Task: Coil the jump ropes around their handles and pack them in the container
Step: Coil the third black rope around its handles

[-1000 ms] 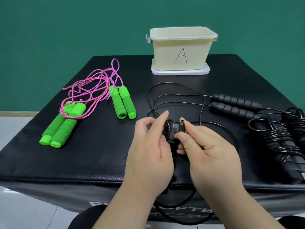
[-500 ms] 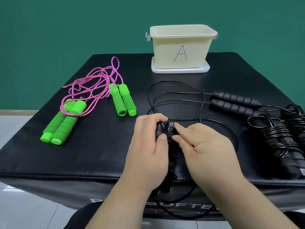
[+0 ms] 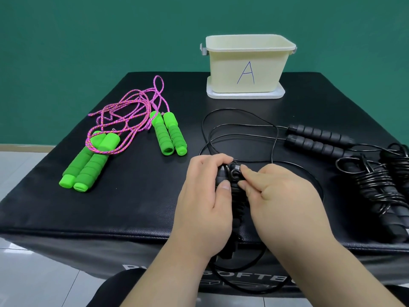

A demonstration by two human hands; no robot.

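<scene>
Both hands are closed on one black jump rope, seen from the head camera. My left hand (image 3: pixel 205 196) wraps its curled fingers round the pair of black handles (image 3: pixel 235 185), thumb pressed against their side, holding them upright over the near edge of the black table pad (image 3: pixel 132 196). My right hand (image 3: pixel 281 196) pinches the top end of those handles between thumb and forefinger, right by a small ring there; whether the cord itself is in that pinch I cannot tell. The thin black cord (image 3: pixel 239 111) lies in loose loops on the pad beyond my hands, and more of it hangs below the table edge.

At the far edge stands the cream container (image 3: pixel 247 69), marked with an A, on a white lid (image 3: pixel 245 95). To the left lie two ropes with green foam handles (image 3: pixel 88 165), their pink cords (image 3: pixel 128 116) tangled together. To the right lies another loose black pair (image 3: pixel 318 138), and beside it a wound black rope (image 3: pixel 385 191).
</scene>
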